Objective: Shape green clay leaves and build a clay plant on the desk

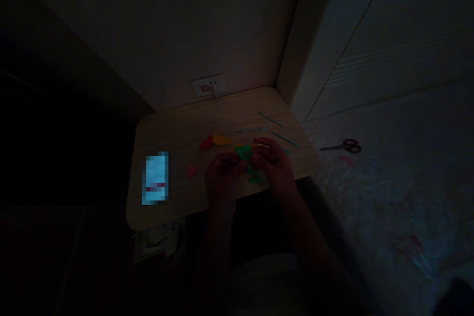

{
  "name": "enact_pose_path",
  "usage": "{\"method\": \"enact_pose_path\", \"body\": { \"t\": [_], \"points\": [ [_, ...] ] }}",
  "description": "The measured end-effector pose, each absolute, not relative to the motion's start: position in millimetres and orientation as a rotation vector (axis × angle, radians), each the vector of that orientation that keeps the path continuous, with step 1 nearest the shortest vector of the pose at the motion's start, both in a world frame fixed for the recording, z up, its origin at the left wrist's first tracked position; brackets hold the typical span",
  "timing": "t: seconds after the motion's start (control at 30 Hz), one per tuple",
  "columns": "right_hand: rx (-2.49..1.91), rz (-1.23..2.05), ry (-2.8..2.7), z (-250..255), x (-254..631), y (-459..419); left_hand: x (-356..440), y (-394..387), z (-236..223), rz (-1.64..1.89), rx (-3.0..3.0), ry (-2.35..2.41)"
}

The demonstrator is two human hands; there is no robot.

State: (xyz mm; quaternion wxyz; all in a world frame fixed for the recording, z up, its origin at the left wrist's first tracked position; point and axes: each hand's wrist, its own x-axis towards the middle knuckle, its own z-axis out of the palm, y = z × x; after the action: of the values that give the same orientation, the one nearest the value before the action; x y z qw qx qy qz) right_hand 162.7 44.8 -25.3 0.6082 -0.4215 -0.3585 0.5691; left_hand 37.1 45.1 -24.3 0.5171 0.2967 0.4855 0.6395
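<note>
The wood-grained counter (174, 128) is tan, the held piece (243, 151) green, the lumps (221, 140) red, orange and pink, the right-edge sticks (284, 139) teal.

Just below and right of the middle of the frame, I have a small, bright green piece (243, 151) pinched between the fingertips of my left hand (223, 175) and my right hand (274, 164), its broad top edge showing above my thumbs while they cover much of the rest. A little lower in the frame, between my two hands, I see more green, a smaller bit (255, 179) lying roughly level; in this dim light I can't tell whether it joins the piece I grip.
</note>
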Motion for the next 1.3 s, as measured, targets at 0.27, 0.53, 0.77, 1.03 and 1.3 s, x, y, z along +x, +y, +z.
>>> {"method": "enact_pose_path", "body": {
  "t": [0.27,0.53,0.77,1.03,1.3],
  "points": [
    [-1.024,1.27,-0.842,-29.3,165.4,46.7,37.3,45.4,-28.1,1.549,0.695,1.097],
    [-1.388,0.878,-1.054,-46.4,212.6,53.2,34.4,45.3,-28.6,1.527,0.611,1.054],
    [-1.556,0.777,-1.749,-62.0,253.6,39.9,32.8,44.5,-29.8,1.55,0.683,0.964],
    [-1.584,0.787,-2.019,-67.2,250.2,33.6,36.0,43.7,-28.4,1.539,0.672,0.944],
    [-1.407,0.876,-1.824,-52.8,236.6,34.3,38.8,43.3,-30.9,1.53,0.678,0.978]
  ]
}}
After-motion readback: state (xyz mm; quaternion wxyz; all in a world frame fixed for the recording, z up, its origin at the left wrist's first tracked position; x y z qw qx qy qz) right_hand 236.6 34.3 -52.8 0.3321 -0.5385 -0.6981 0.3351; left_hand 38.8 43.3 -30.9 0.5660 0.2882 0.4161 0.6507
